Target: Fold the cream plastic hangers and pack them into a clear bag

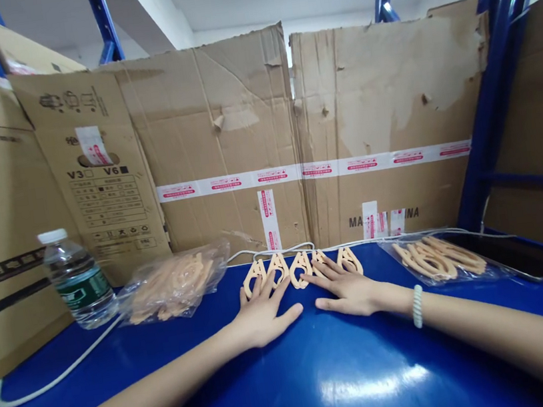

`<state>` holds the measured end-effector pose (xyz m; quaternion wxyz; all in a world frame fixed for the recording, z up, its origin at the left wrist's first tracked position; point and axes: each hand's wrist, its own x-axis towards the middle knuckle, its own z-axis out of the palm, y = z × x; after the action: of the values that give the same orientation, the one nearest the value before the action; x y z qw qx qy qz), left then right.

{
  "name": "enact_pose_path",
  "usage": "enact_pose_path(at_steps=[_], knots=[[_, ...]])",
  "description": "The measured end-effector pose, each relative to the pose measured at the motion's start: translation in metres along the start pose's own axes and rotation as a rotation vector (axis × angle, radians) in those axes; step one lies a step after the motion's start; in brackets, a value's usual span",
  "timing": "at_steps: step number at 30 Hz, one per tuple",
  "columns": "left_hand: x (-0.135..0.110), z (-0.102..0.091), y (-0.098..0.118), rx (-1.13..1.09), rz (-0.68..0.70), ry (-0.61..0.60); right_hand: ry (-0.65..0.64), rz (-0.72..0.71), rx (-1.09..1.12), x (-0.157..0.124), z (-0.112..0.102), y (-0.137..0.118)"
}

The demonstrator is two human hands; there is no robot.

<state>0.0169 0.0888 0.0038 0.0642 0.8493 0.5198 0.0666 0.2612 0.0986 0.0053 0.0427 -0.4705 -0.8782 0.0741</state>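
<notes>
Several beige plastic pieces that look like folded travel hangers stand out in a row on the blue tabletop (359, 359). My left hand (263, 314) lies flat with its fingers spread, the fingertips over the two left pieces, including the leftmost hanger (248, 287). Palm down and fingers apart, my right hand (352, 291) reaches onto the right part of the row and partly hides one piece there. Between the hands is the middle hanger (301, 269), and the rightmost hanger (350, 260) lies just beyond the right hand.
A clear bag of beige pieces (172, 286) lies left, beside a water bottle (79, 284). Another bag of pieces (438, 258) sits right, near a dark flat device (516, 256). A white cable (68, 375) crosses the left side. Cardboard panels (222, 136) wall the back.
</notes>
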Motion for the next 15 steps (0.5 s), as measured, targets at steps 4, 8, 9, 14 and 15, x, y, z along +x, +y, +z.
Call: enact_pose_path(at_steps=[4, 8, 9, 14, 15], knots=[[0.006, -0.001, -0.002, 0.012, 0.019, 0.033, 0.018, -0.001, -0.028, 0.009, 0.0, 0.004], [-0.002, -0.001, 0.002, 0.033, 0.05, 0.127, 0.068, -0.007, -0.057, 0.004, 0.0, 0.001], [-0.006, -0.001, 0.002, 0.041, 0.069, 0.15, 0.094, -0.011, -0.068, 0.0, 0.0, -0.003], [-0.035, 0.0, -0.006, 0.178, 0.376, 0.382, 0.192, -0.152, -0.093, -0.038, 0.002, -0.032], [-0.04, 0.0, -0.008, 0.217, 0.447, 0.449, 0.191, -0.176, -0.064, -0.047, 0.002, -0.037]])
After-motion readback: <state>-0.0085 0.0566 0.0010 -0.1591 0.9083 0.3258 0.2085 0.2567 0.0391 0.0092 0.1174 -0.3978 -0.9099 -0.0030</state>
